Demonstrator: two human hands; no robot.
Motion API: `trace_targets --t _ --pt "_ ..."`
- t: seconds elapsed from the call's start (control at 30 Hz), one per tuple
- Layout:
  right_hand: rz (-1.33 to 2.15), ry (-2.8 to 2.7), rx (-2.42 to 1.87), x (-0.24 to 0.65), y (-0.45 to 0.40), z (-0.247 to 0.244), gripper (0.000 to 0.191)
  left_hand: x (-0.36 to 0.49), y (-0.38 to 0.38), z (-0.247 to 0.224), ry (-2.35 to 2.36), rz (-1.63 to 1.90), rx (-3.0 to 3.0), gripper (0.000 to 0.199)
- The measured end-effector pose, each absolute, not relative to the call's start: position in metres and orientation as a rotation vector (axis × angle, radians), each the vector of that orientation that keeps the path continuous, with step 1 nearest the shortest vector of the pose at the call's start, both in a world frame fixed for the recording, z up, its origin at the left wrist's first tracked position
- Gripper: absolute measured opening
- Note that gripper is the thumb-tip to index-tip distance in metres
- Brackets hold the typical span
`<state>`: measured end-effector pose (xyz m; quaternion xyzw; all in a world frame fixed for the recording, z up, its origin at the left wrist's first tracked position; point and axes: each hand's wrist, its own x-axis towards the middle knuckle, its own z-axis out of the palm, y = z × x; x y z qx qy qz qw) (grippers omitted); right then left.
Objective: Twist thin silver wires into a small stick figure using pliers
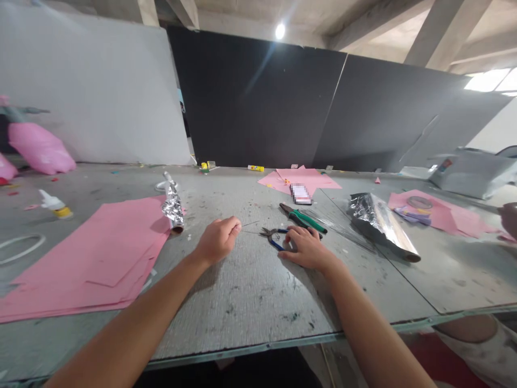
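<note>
My left hand (218, 240) is closed in a pinch on thin metal wire. Two fine ends of the wire (251, 231) stick out to the right of the fingertips. My right hand (305, 247) grips small blue-handled pliers (276, 244), thumb on the lower handle and fingers over the upper one. The jaws of these pliers stand apart and point left, close to the wire ends. Just behind my right hand lies a green-handled pair of pliers (305, 220). A bundle of straight wires (339, 229) lies to its right.
Pink sheets (100, 237) lie at left, with a foil roll (173, 207) at their edge. Another foil roll (383, 223) is at right. A phone (301, 194) rests by pink paper (319, 179) at the back. A glue bottle (55, 203) stands far left. Another person's hand (509, 221) shows far right.
</note>
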<state>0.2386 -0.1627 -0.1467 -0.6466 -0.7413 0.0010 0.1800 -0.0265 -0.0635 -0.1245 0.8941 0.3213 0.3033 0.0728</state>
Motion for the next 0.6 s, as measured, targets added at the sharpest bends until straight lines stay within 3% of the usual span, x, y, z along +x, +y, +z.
trace_targets --t 0.1,0.3,0.6 --pt "0.005 -2.072 -1.814 0.238 -0.162 -0.145 0.028 -0.025 -0.065 -0.123 0.954 0.914 2.660 0.026" --pt "0.093 -1.962 -1.719 0.227 -0.159 -0.145 0.005 -0.024 -0.066 -0.124 0.932 0.949 2.567 0.024" --pt "0.552 -1.467 -1.504 0.225 -0.159 -0.129 0.035 -0.024 -0.070 -0.112 0.864 1.062 2.196 0.024"
